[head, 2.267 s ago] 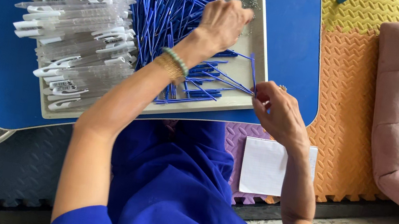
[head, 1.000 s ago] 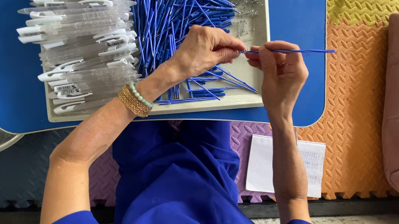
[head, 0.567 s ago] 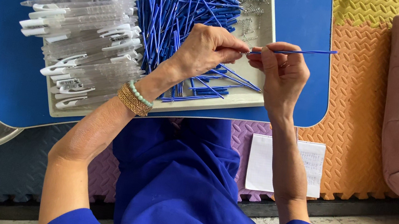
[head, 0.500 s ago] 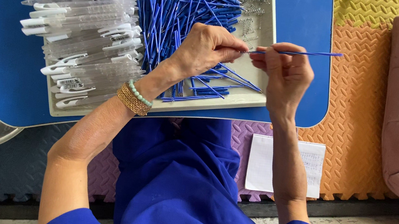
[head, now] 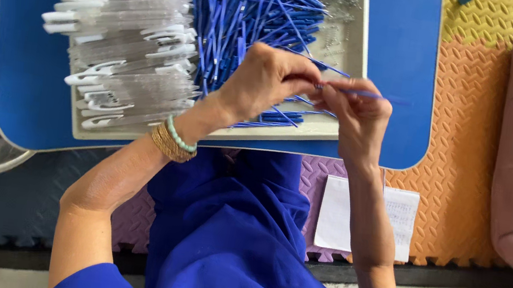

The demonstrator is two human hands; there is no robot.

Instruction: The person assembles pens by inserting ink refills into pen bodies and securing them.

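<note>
left hand + right hand | fingers pinched on blue rod | above tray

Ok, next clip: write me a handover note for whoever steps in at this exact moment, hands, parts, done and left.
Left hand: pinching one end of a thin blue refill, over the tray.
Right hand: pinching the same refill, which sticks out to the right.
Parts: clear pen barrels with white clips piled in the tray's left half; loose blue refills heaped in the right half. Tray sits on the blue table.
Done: one refill picked out and in hand.
Left: both piles are large; no finished pens can be told apart.
</note>
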